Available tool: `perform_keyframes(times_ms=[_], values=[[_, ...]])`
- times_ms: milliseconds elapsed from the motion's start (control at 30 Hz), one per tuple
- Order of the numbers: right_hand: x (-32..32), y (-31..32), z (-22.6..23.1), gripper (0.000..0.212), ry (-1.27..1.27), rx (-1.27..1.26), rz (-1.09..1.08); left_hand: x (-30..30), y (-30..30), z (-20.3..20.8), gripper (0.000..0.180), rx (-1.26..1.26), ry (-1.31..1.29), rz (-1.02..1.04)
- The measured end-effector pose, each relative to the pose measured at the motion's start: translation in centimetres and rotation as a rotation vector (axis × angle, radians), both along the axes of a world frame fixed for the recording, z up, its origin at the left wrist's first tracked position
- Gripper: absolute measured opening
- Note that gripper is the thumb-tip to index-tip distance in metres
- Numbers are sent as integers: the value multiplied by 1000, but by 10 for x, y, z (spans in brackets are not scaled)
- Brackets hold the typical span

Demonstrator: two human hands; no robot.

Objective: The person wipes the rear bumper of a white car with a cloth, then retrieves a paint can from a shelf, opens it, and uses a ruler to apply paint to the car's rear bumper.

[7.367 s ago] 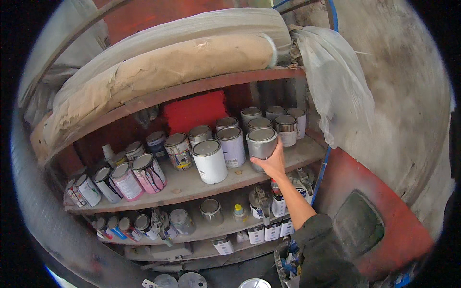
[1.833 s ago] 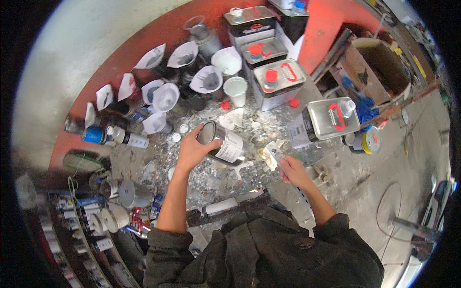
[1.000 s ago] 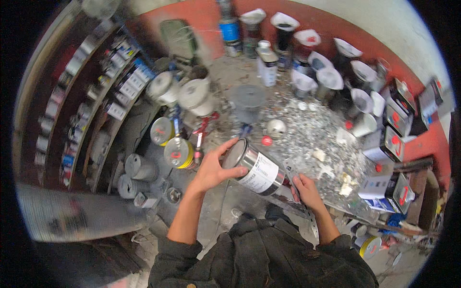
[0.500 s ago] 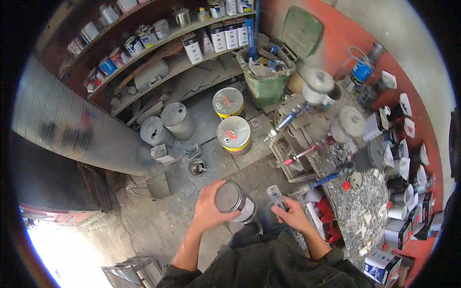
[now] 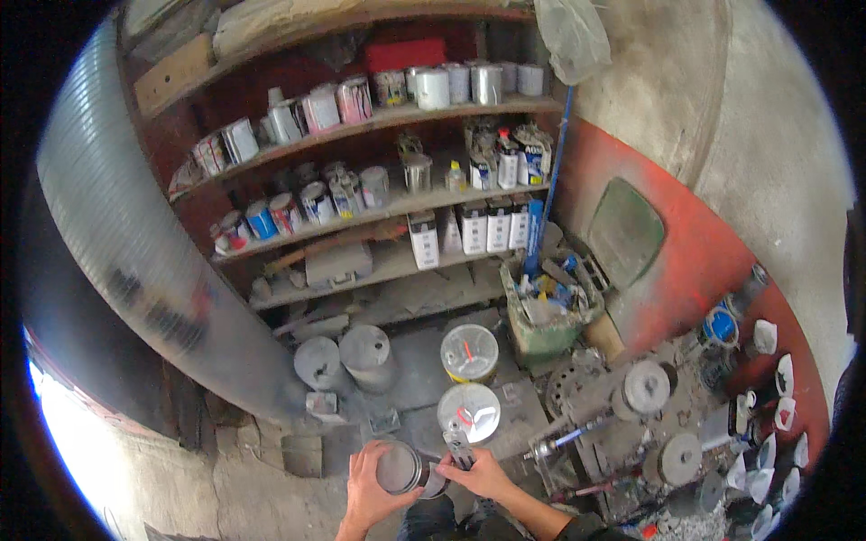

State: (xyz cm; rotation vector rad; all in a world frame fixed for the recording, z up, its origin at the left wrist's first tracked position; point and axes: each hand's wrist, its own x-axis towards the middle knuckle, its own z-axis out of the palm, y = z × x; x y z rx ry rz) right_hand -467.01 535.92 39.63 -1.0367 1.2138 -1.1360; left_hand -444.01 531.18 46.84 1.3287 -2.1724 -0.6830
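My left hand (image 5: pixel 368 491) is wrapped round the side of a round metal can (image 5: pixel 395 465) with a grey lid, which I hold low in front of me. Its lid faces up and looks closed. Just right of it, my right hand (image 5: pixel 483 476) grips a flat metal tool (image 5: pixel 458 445) with holes in its face. The tool's flat end points up and away from me; its exact kind is not clear. The fingers of the right hand are beside the can's wall, and I cannot tell whether they touch it.
Beyond my hands stand two drums with pale lids (image 5: pixel 468 350) and two grey drums (image 5: pixel 367 353). A filled green bin (image 5: pixel 532 347) is at the back. Shelves (image 5: pixel 397 212) carry several cans and bottles. On the right, a cluttered bench holds spray guns (image 5: pixel 646 388); a large silver duct (image 5: pixel 180 270) rises left.
My view has lifted toward the shelves. The right hand with the metal tool has moved left, close to the can. My left hand still holds the can.
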Motion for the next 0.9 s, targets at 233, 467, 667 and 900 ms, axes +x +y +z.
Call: perform_keyframes(times_ms=[233, 467, 667, 900], values=[[-10, -120, 39, 38, 180, -133, -127, -17, -109, -6, 88, -122, 84, 98], [-31, -236, 77, 74, 353, -176, -133, -49, -239, 38, 86, -199, 165, 35], [-54, -296, 106, 84, 516, -180, -150, -76, -322, 89, 88, -268, 254, -64], [-86, -346, 130, 92, 328, -102, -132, -101, -381, 105, 88, -242, 293, -130]])
